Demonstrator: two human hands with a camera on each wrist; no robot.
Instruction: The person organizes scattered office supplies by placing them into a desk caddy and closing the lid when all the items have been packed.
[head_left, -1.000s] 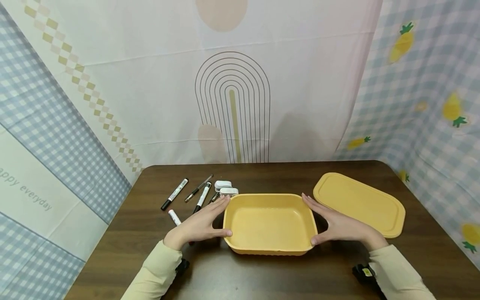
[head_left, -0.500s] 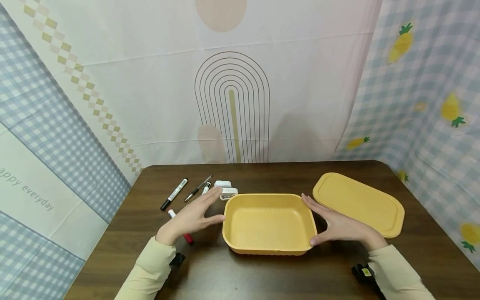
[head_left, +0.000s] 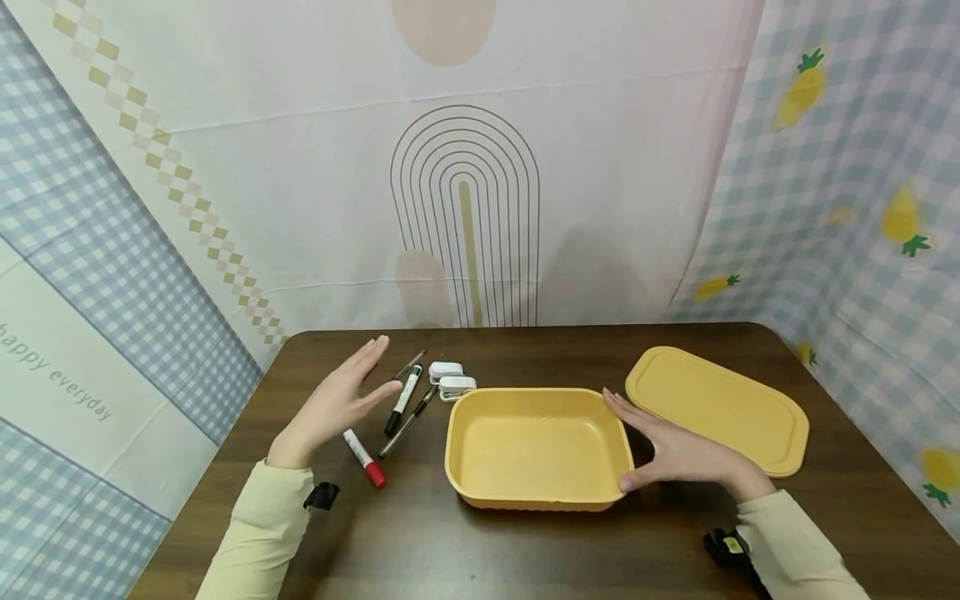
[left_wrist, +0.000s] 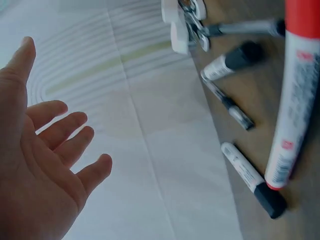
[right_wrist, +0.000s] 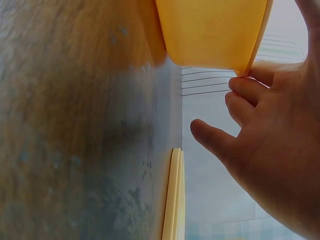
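My left hand (head_left: 330, 408) is raised over the left of the table with fingers spread, holding nothing. Beneath and beside it lie a red-capped marker (head_left: 363, 458), a black-capped marker (head_left: 405, 398) and a pen (head_left: 408, 425). A second black-capped marker (left_wrist: 254, 179) shows in the left wrist view, hidden behind the hand in the head view. Another pen (head_left: 412, 362) is partly covered by the fingers. My right hand (head_left: 675, 454) touches the right end of the yellow plastic box (head_left: 543, 505), fingertips at its far corner, thumb at its near corner. The box is bare inside.
Two white staplers (head_left: 456, 386) sit behind the box's left corner. The yellow lid (head_left: 720, 410) lies flat at the right, behind the right hand. A brown wooden table (head_left: 480, 554) carries everything, with patterned cloth hanging behind and on both sides.
My left hand has left the box's left end and moved left and up over the markers, uncovering a pen and the red-capped marker. The right hand and box stay put.
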